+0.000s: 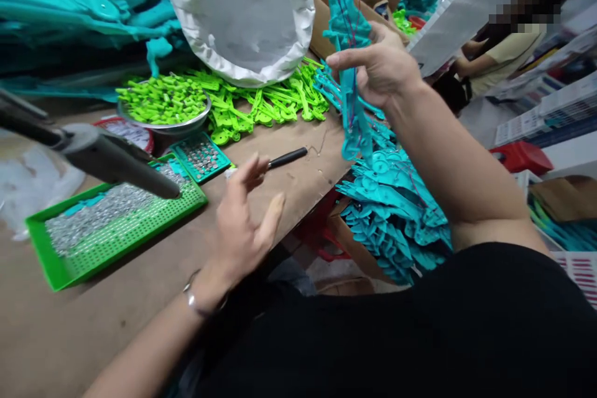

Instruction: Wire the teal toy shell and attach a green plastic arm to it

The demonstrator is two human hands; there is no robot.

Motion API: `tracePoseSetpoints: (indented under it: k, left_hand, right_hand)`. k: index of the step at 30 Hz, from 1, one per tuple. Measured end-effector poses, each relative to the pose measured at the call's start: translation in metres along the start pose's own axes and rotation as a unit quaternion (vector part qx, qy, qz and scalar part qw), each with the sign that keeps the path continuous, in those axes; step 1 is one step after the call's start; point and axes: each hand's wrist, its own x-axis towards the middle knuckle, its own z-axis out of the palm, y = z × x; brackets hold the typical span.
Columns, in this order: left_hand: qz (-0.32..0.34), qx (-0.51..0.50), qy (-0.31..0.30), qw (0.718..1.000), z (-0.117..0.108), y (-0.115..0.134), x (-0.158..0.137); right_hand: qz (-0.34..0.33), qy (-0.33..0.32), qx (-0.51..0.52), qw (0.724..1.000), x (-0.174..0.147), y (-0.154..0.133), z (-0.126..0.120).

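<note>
Head view: my right hand (380, 65) pinches a teal part (349, 43); left hand (245, 221) hangs open, empty. Its loose wires could snag on the pile (396, 211), I judge.

Bare tabletop (153, 273) lies open between green tray (60, 261) and table edge.

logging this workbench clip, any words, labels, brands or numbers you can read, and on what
No text reads in this view.
Pink-striped white sheet at the right edge: print too blurred to read.
Stacked printed boxes at the right: markings too small to read.
Round red-rimmed lid beside the metal bowl: pattern blurred, no letters readable.
</note>
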Motion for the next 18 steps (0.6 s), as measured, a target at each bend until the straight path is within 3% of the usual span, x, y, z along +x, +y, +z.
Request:
tracePoseSetpoints:
  k: [1,3,6,8,10,13,18]
  left_hand:
    - [-0.02,-0.018,0.002,1.0,0.01,0.001,0.011]
    - [-0.05,-0.04,-0.008,0.998,0.026,-0.001,0.021]
    - [-0.072,-0.075,-0.025,0.994,0.032,-0.008,0.012]
    - [-0.087,-0.079,-0.034,0.992,0.019,-0.011,-0.003]
    - [-0.12,-0.053,-0.047,0.99,-0.009,-0.012,-0.023]
    - [-0.189,-0.02,-0.118,0.975,-0.073,-0.016,-0.06]
    - [-0.318,0.041,-0.204,0.925,-0.182,-0.031,-0.13]
  right_hand:
    - [-0.001,-0.029,0.112,0.993,-0.019,-0.01,0.014]
    - [0.008,-0.016,0.226,0.974,-0.056,-0.022,0.044]
    - [0.035,0.0,0.279,0.96,-0.105,-0.027,0.083]
    - [0.054,-0.013,0.333,0.941,-0.133,-0.028,0.101]
    - [0.091,-0.043,0.403,0.91,-0.162,-0.028,0.113]
    - [0.186,-0.113,0.48,0.85,-0.212,-0.027,0.128]
    - [0.331,-0.278,0.48,0.764,-0.297,-0.011,0.161]
